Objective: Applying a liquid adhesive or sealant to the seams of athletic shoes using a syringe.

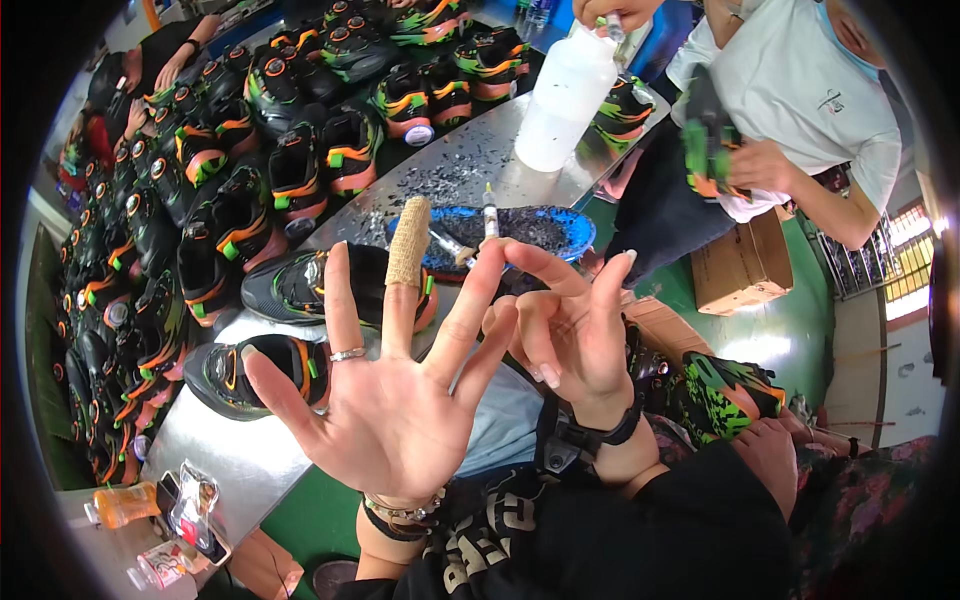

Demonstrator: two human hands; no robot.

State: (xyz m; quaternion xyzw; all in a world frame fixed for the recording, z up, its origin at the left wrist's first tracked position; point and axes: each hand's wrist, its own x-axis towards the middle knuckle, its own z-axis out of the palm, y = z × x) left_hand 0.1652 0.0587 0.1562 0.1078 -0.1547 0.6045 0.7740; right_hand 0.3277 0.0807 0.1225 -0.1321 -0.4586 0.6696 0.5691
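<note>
My left hand (400,420) is raised, palm up to view, with its fingers spread. A tan wrap (408,240) covers one finger, and a ring (347,354) circles the base of another. My right hand (585,340) holds nothing visible; its thumb stands apart, its index fingertip meets a left fingertip, and the other fingers curl. Beyond the hands lies a blue tray (578,232) of dark scraps, partly hidden by fingers. A small clear syringe-like tube (490,212) rests there. Black shoes with orange and green trim (285,285) sit beside my left hand.
Many similar shoes (300,170) crowd the left and back. Dark scraps litter the metal table (465,165). Another person's hand (615,15) grips a large white bottle (565,100); a seated person in white holds a shoe (708,140). A cardboard box (740,262) stands right; drink bottles (125,503) lower left.
</note>
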